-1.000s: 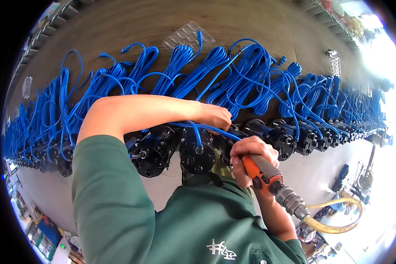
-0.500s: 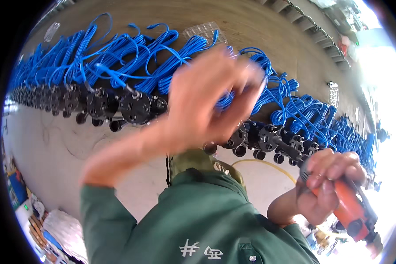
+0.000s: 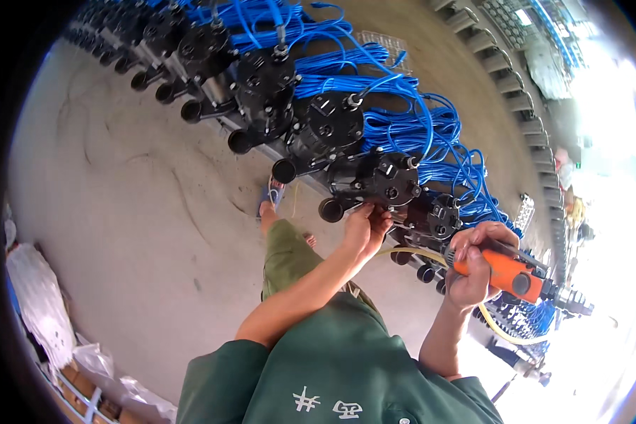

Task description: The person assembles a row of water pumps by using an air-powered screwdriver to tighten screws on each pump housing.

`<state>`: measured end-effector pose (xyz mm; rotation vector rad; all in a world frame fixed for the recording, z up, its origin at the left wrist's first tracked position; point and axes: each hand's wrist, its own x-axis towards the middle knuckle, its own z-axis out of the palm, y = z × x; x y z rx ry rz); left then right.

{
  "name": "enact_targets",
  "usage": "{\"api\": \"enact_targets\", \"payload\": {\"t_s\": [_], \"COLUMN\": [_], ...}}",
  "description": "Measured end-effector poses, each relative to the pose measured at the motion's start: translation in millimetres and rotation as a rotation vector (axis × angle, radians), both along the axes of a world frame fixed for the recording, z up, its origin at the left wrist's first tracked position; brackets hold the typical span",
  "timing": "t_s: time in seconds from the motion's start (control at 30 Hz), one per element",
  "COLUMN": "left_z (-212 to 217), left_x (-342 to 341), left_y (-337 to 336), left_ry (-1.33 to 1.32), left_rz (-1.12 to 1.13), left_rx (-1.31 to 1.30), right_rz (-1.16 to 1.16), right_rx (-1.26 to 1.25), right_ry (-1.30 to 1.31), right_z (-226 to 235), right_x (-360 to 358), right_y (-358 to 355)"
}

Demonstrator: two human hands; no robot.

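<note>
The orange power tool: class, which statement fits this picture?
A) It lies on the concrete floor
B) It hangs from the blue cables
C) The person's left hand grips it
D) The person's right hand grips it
D: the right hand is wrapped around the orange power tool, while the left hand reaches to a black valve in the row.

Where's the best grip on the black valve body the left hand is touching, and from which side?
Probably by the short round inlet stub of the black valve body, coming from the bare-floor side where the left hand already is. That stub sticks out free toward the floor, while the far side is crowded with blue cables. The right hand holds an orange power tool.
</note>
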<state>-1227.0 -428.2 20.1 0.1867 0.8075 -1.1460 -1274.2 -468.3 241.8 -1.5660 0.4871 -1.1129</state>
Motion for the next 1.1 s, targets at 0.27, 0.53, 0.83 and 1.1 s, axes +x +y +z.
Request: {"api": "enact_targets", "payload": {"t_s": [0.27,0.53,0.83,1.1], "left_z": [7.3,7.0,-1.4,-0.7], "left_x": [-1.9,2.6,3.8,24.3], "left_y": [9.3,5.7,8.3,30.8], "left_ry": [-0.05,-0.085,-0.082,-0.424], "left_rz": [0.05,0.014,-0.006,-0.333], "left_rx": [0.018,0.045,0.025,0.217], "right_rz": [0.035,0.048,0.162,0.169], "right_rx": [-0.012,0.051,0.005,-0.004], "right_ry": [0.047,0.031,-0.035,0.134], "right_z": [-7.4,-16.6,-49.1,-54.1], "right_x": [0.4,10.2,31.6,28.7], "right_y": [-3.2,-8.7,-15.7,-19.8]}}
